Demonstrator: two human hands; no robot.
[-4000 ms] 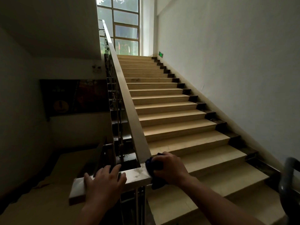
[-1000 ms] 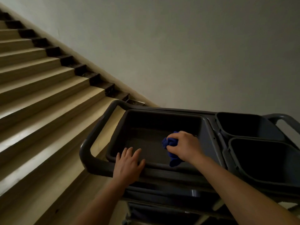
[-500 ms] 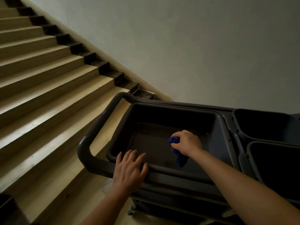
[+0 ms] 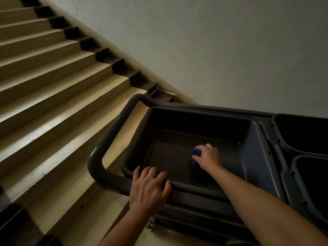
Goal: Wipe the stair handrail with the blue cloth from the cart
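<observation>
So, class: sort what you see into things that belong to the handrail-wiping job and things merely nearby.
Job:
blue cloth
right hand gripping it
cart

Nearby:
left hand on tray rim
stairs
two side bins
wall

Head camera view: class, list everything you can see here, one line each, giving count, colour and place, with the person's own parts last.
Stairs: one flight, tan treads, rising at left.
Wall: one, pale grey-white, upper right.
Cart: one, dark grey, lower right, handle toward the stairs.
Large bin: one, dark grey, cart's middle.
Small bins: two, dark, right edge.
Blue cloth: one, bunched, inside the large bin.
Left hand: flat on the bin's near rim.
Right hand: closed on the blue cloth.
</observation>
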